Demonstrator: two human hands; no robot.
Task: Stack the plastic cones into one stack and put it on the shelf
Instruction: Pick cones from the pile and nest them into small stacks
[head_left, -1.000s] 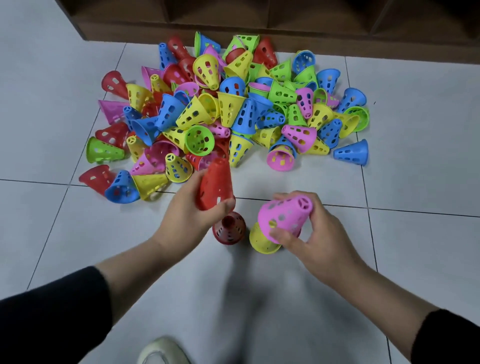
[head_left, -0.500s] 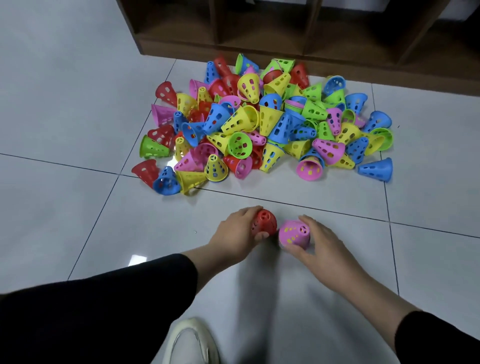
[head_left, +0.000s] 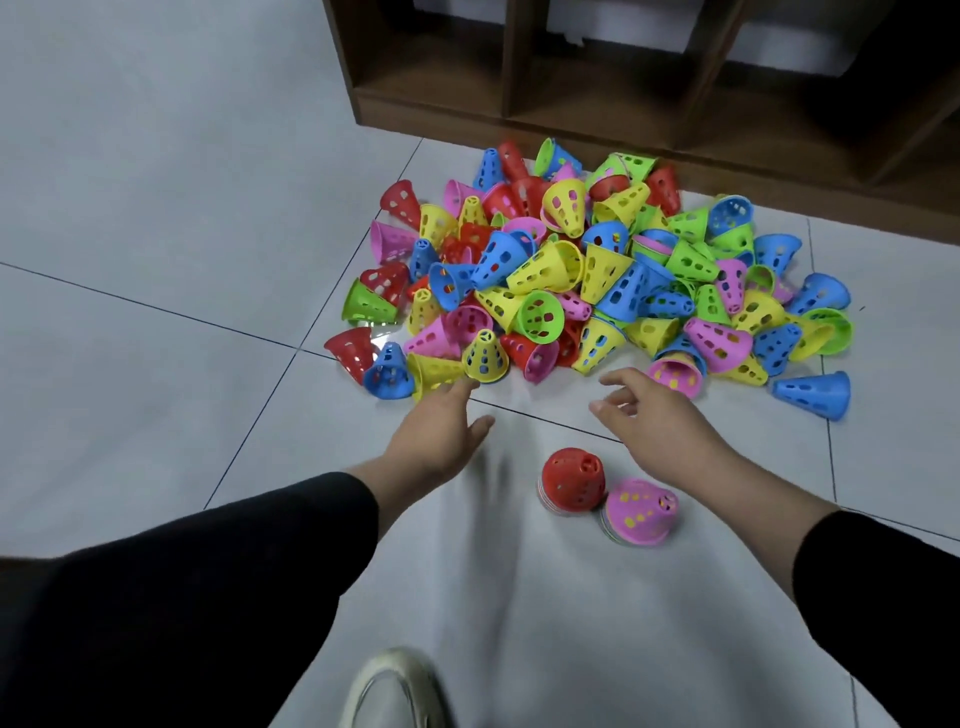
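Hands, left (head_left: 436, 436) and right (head_left: 652, 415), reach empty, fingers spread, toward cone pile (head_left: 597, 280).

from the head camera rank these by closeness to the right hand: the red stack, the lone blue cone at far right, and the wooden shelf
From the right hand:
1. Red stack, just below-left of it on the floor.
2. Lone blue cone, off to its right.
3. Wooden shelf, beyond the pile.

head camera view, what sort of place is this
Probably an indoor room, such as a playroom or classroom, though that is a guess. It has a pale tiled floor, a dark wooden cubby shelf standing on it, and a big pile of coloured plastic cones on the tiles.
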